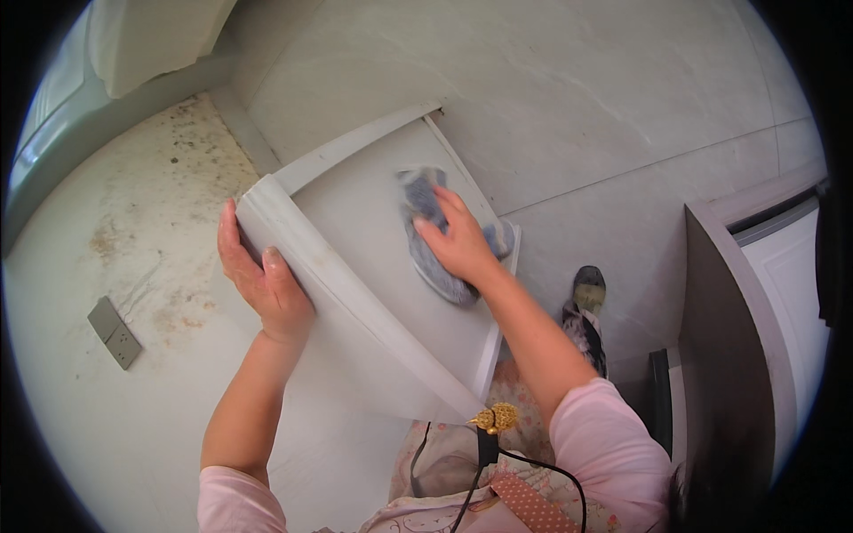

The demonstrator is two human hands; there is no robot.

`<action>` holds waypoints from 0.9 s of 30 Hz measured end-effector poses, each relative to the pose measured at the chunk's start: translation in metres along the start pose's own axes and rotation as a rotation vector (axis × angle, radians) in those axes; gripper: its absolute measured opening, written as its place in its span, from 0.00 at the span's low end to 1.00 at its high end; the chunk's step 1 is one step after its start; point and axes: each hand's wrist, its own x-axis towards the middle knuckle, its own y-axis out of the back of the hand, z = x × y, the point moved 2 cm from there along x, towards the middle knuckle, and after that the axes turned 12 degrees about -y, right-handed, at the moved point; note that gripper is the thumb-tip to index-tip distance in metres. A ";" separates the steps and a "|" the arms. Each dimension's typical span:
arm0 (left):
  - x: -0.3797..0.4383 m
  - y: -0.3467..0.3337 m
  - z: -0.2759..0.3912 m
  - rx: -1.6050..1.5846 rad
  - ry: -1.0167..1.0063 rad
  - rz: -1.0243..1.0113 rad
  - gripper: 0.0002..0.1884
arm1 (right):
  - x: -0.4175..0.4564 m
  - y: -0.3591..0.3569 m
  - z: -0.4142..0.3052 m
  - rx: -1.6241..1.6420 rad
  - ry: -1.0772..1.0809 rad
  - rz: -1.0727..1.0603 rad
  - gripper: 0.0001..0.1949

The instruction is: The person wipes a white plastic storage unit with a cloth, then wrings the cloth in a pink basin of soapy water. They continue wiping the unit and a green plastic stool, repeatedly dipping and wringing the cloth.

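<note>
A pale drawer-like box or panel with raised edges is held tilted in front of me. My left hand rests against its upper left side, thumb apart from the fingers. In my right hand is a blue-grey cloth, pressed on the inner face of the box and slightly blurred. Part of the same or another blue-grey cloth shows beyond my right wrist, near the box's right edge.
A stained wall with dark spots stands at the left and carries a grey wall socket. Large grey tiles cover the floor. On the right is a cabinet; my shoe shows on the floor.
</note>
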 end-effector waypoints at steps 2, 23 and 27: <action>-0.002 0.000 0.001 -0.032 0.002 0.013 0.30 | 0.039 -0.011 0.002 0.064 -0.018 -0.048 0.26; -0.001 -0.001 -0.002 0.014 -0.029 0.040 0.28 | -0.001 0.069 0.142 -0.800 -0.607 -0.626 0.28; 0.003 -0.001 0.001 0.054 -0.024 0.031 0.29 | -0.002 0.106 0.130 -0.550 -0.774 -0.275 0.27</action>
